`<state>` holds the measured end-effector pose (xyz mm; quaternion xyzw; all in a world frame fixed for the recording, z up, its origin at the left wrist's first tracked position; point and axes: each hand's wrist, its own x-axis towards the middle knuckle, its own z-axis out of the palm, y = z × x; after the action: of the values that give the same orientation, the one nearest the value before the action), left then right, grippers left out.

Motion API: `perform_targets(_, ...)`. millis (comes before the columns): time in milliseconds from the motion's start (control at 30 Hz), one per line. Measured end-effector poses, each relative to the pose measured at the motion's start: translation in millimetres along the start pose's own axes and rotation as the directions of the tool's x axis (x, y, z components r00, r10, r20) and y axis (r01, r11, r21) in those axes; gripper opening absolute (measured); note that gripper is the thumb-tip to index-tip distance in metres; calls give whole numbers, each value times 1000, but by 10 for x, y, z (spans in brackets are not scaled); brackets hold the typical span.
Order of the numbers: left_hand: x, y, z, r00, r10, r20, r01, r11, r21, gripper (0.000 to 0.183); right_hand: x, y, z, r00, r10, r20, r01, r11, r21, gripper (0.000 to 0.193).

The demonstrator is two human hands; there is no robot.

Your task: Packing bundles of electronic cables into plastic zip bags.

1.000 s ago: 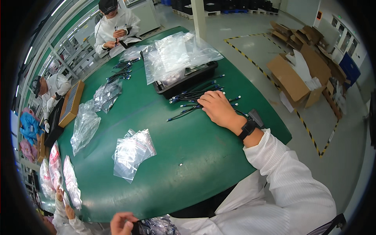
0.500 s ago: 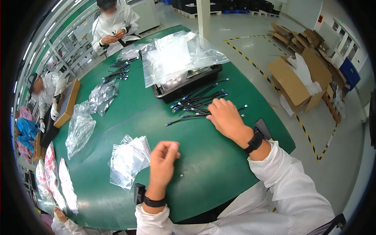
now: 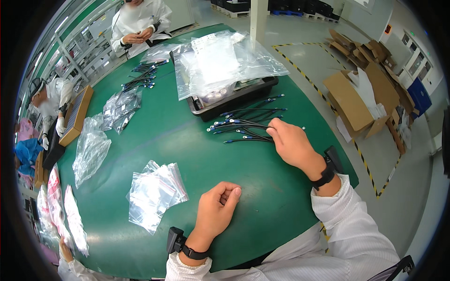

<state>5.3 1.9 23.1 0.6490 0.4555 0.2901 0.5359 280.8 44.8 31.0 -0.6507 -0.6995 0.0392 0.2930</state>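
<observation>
- Head view, right hand: the thumb and fingers of the right hand (image 3: 295,144) are closed in a pinch on the black cables (image 3: 248,125); how many are gripped cannot be told.
- Head view, cables: a loose bundle is laid on the green table (image 3: 276,180), extending leftward from the right fingertips. Its long axis is set roughly left to right, and blue-sleeved ring ends are shown at the far left tips.
- Head view, left hand: the left hand (image 3: 216,210) is held nearer the body, well apart from the bundle, with its fingers curled and thumb folded in; no object is seen in it. The right hand is the nearer to the cables.
- Head view, containers: the black tray (image 3: 255,92), just beyond the bundle, is largely covered by clear plastic bags (image 3: 218,58); its contents are only partly visible. White sheeting (image 3: 368,89) is contained in the open carton (image 3: 344,100) at right.
</observation>
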Motion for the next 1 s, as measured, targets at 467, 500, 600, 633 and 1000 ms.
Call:
perform_targets(467,14,-25,34,999,-14,-40,3,966,-260,27,-210,-522,124,813,-67,579,-562,174,809,20)
perform_targets(500,22,-16,53,995,24,-101,-57,940,-337,30,-277,-614,190,798,-87,596,-576,179,798,19)
perform_targets(600,52,4,57,995,26,-96,-75,835,-546,35,-466,-828,282,744,-164,647,-619,192,761,18)
perform_targets(633,42,10,24,993,16,-113,-75,834,-547,35,-504,-880,297,734,-180,655,-627,194,755,18)
perform_targets(1000,92,-10,-46,961,-185,-206,-84,513,-854,30,-375,-693,218,999,26,41,-45,808,588,17)
